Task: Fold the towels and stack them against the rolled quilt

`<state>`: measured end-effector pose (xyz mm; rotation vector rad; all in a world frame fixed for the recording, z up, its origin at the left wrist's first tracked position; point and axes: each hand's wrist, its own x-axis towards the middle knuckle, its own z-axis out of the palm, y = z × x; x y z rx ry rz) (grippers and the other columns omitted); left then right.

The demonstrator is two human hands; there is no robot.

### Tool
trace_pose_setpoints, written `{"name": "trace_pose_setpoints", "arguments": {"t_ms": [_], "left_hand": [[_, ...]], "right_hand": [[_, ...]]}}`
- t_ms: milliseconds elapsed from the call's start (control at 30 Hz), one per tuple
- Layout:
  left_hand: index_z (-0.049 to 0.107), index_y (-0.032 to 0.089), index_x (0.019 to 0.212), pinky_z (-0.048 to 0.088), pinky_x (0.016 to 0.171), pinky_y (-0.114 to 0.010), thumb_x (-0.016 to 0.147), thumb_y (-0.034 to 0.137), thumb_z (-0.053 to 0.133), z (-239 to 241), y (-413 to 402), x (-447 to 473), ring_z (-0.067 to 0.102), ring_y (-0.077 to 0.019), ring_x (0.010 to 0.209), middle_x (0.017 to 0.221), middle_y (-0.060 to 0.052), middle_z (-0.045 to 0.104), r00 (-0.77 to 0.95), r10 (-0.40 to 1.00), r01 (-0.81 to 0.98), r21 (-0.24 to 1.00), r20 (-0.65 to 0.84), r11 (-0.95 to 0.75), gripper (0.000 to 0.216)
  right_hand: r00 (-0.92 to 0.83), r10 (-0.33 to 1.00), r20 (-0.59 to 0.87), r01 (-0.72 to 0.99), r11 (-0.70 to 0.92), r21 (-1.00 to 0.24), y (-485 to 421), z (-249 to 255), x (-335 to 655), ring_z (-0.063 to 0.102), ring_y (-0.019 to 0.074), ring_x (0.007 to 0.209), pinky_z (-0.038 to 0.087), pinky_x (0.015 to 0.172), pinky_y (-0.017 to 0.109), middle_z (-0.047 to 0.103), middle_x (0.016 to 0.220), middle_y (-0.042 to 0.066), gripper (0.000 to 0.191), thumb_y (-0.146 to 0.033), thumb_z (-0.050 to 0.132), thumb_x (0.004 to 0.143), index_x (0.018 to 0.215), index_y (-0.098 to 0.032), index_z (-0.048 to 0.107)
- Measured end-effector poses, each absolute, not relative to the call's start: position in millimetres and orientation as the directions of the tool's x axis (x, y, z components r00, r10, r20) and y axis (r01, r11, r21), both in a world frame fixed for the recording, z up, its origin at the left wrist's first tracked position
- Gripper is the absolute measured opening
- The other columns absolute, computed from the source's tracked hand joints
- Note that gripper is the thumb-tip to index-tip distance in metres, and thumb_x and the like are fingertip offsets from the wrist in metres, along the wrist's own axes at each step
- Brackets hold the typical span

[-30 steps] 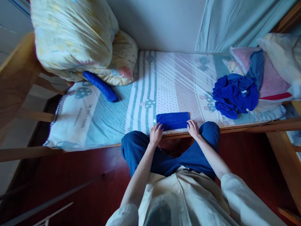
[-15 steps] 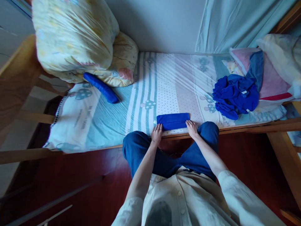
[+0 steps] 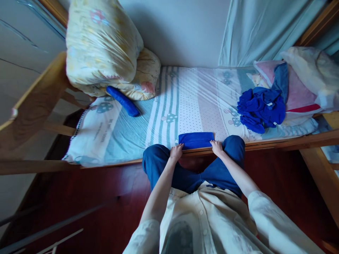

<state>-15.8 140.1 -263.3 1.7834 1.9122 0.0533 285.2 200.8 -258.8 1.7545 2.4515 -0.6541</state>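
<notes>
A folded blue cloth (image 3: 196, 140) lies flat as a narrow strip at the near edge of the bed, in front of my knees. At its near left corner my left hand (image 3: 176, 152) is closed, fingertips gripping the fabric. My right hand (image 3: 217, 147) pinches the near right corner in the same way. Further left on the sheet rests a rolled blue cloth (image 3: 123, 101), touching the bedding pile. To the right is a crumpled heap of blue clothes (image 3: 261, 109) with a small white tag showing.
A big yellow floral quilt (image 3: 103, 46) is piled at the bed's left end. Pink pillows (image 3: 300, 90) and a pale bag-like bundle (image 3: 311, 67) sit at the right end. A wooden bed rail (image 3: 291, 142) runs along the front; a pale curtain (image 3: 259, 31) hangs behind.
My fingers, flatter on the cloth before, are now curled at its near corners. The folded cloth has shifted slightly toward me. The view has turned a little to the left.
</notes>
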Motion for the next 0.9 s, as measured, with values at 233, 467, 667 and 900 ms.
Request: {"name": "trace_pose_setpoints", "arguments": {"t_ms": [233,467,667,900], "left_hand": [[0.064,0.021,0.136,0.051,0.105,-0.042,0.076,0.002,0.053,-259.1,139.3,-14.6,0.065,-0.0306,0.122,0.139,-0.016,0.064,-0.025,0.944,0.898,0.407,-0.330,0.166,0.064],[0.067,0.016,0.131,0.048,0.110,-0.038,0.074,0.003,0.051,-261.1,148.9,-19.0,0.063,-0.0270,0.125,0.129,-0.013,0.070,-0.111,0.954,0.798,0.547,-0.279,0.253,0.060],[0.066,0.016,0.124,0.052,0.103,-0.040,0.078,0.010,0.055,-270.1,159.4,-21.2,0.068,-0.0250,0.112,0.116,-0.011,0.074,-0.362,0.886,0.527,0.721,-0.289,0.450,0.047],[0.063,0.012,0.124,0.057,0.088,-0.030,0.087,0.023,0.058,-288.1,174.2,-20.8,0.072,-0.0195,0.099,0.107,-0.013,0.075,-0.552,0.726,0.217,0.770,-0.411,0.600,0.039]], "right_hand": [[-0.322,0.906,-0.274,0.900,0.203,-0.386,199.6,-259.5,293.7,0.066,0.0282,0.121,0.048,0.108,0.039,0.070,0.131,0.011,0.058,0.001,0.053,0.084,0.134,-0.024,0.067],[-0.231,0.935,-0.269,0.812,0.033,-0.583,216.1,-264.8,300.6,0.067,0.0251,0.119,0.049,0.109,0.040,0.074,0.123,0.007,0.048,-0.003,0.058,0.082,0.124,-0.023,0.072],[-0.125,0.955,-0.269,0.666,-0.120,-0.736,233.5,-278.6,299.2,0.069,0.0240,0.112,0.053,0.103,0.040,0.075,0.117,0.009,0.037,-0.011,0.061,0.081,0.115,-0.019,0.073],[0.001,0.970,-0.244,0.510,-0.211,-0.834,253.0,-306.1,294.0,0.070,0.0234,0.096,0.056,0.091,0.037,0.076,0.101,0.010,0.027,-0.030,0.066,0.079,0.103,-0.016,0.069]]}}
